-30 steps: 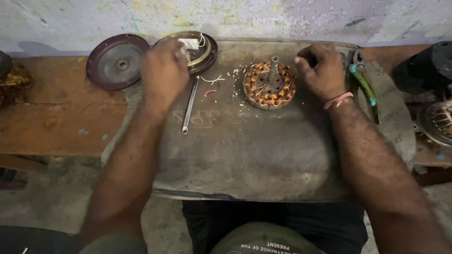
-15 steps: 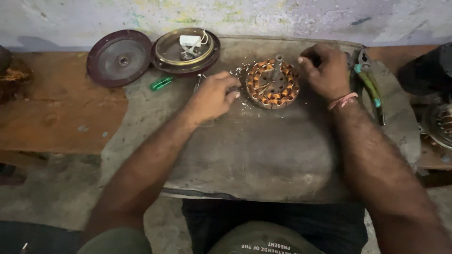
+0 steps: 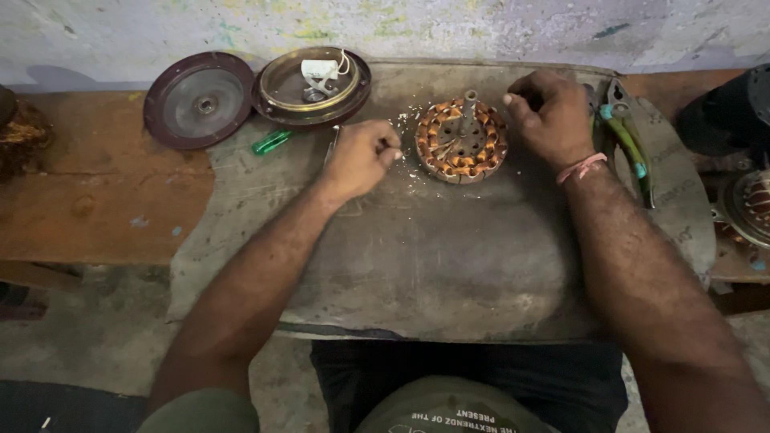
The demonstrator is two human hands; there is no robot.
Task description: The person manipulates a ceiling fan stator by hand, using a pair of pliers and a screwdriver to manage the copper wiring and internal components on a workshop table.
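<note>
A round motor stator (image 3: 461, 143) with copper windings and an upright shaft stands on a grey mat (image 3: 449, 256). My left hand (image 3: 361, 156) is just left of the stator, fingers pinched together close to its rim. Whether anything small is between them is not visible. On the stator's right side rests my right hand (image 3: 553, 116), curled into a loose fist against the rim. White and copper scraps lie around the stator.
Behind the left hand lie a green screwdriver (image 3: 271, 143), a dark red round cover (image 3: 199, 99) and a brass-coloured cover (image 3: 313, 84) holding a white capacitor. Pliers (image 3: 626, 136) lie right of my right hand. Another motor part (image 3: 750, 204) sits at the right edge.
My left hand has come forward from the brass-coloured cover to the stator's left side, uncovering the green screwdriver. My right hand has stayed by the stator.
</note>
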